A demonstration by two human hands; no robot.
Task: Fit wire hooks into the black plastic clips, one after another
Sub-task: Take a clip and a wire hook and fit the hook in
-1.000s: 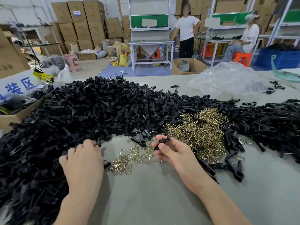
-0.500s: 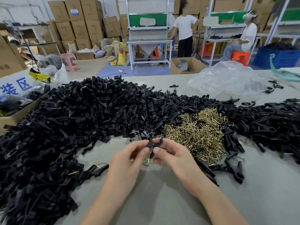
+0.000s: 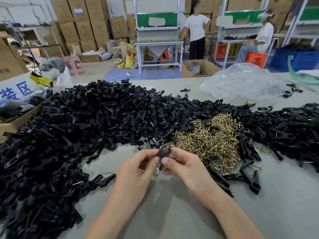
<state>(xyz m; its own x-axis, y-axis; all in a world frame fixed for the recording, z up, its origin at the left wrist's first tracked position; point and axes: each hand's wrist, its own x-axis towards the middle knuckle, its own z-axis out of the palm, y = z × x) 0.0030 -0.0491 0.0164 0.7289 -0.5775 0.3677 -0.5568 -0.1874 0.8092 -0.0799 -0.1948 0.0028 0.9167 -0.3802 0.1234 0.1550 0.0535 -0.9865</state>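
Both hands are on one black clip (image 3: 163, 152) right now. The left hand (image 3: 138, 167) pinches it from one side with thumb and forefinger and the right hand (image 3: 183, 165) pinches from the other, thumbs nearly meeting. The clip stands roughly upright between the fingertips. Its long axis runs away from the person, with the rounded head sticking out above the fingers and the tail poking down between the thumbs.

There's a glint of wire just below the left fingers, but I can't tell if it's a hook in the hand or one lying on the table (image 3: 172, 213). My guess is the hook goes in next. Neither hand is nearer, since they share the clip.

Just beyond the right fingers, off to that side, sits the pile of brass hooks (image 3: 207, 140), an easy reach. Out past the left hand is the big heap of loose clips (image 3: 82, 121), with a done clip (image 3: 103, 177) at its edge. The open room is the stretch of table on the person's side of the hands.
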